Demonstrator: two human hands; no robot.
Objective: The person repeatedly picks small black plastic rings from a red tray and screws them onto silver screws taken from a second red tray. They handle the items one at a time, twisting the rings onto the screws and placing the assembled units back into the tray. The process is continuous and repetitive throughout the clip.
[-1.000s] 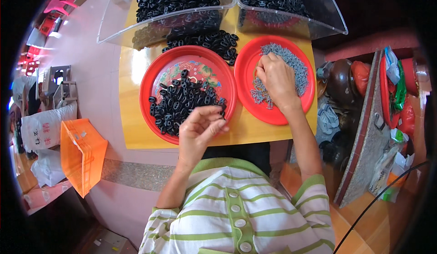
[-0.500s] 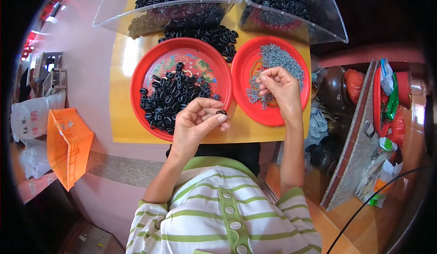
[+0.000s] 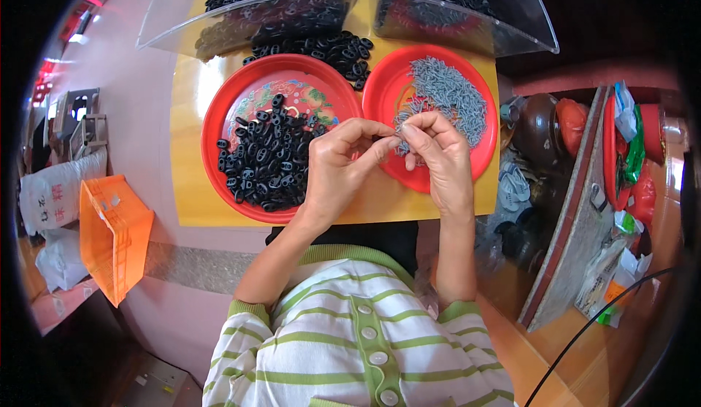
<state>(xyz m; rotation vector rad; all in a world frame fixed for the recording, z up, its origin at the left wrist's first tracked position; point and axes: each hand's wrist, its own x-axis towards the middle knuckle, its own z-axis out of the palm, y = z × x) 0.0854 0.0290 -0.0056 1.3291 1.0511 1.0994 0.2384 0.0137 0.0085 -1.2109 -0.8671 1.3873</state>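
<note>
My left hand [image 3: 342, 160] is closed in a pinch on a small black oval plastic piece, now mostly hidden by the fingers. My right hand [image 3: 442, 157] pinches what looks like a small grey screw, barely showing at its fingertips. The two sets of fingertips meet over the near left edge of the right red plate [image 3: 426, 181]. On that plate lies a heap of grey screws [image 3: 451, 97]. Beneath and left of my left hand, a red floral tray [image 3: 212, 133] bears many black two-hole plastic pieces [image 3: 263, 162].
Two clear bins [image 3: 241, 18] of black pieces stand at the table's far side, with a loose pile [image 3: 332, 51] before them. The yellow table [image 3: 191, 199] carries everything. An orange crate [image 3: 117, 239] sits at left; a stone-edged slab [image 3: 566, 217] leans at right.
My left hand has moved right and up with the black piece. My right hand has come left and slightly down from the screws, and the fingertips now meet.
</note>
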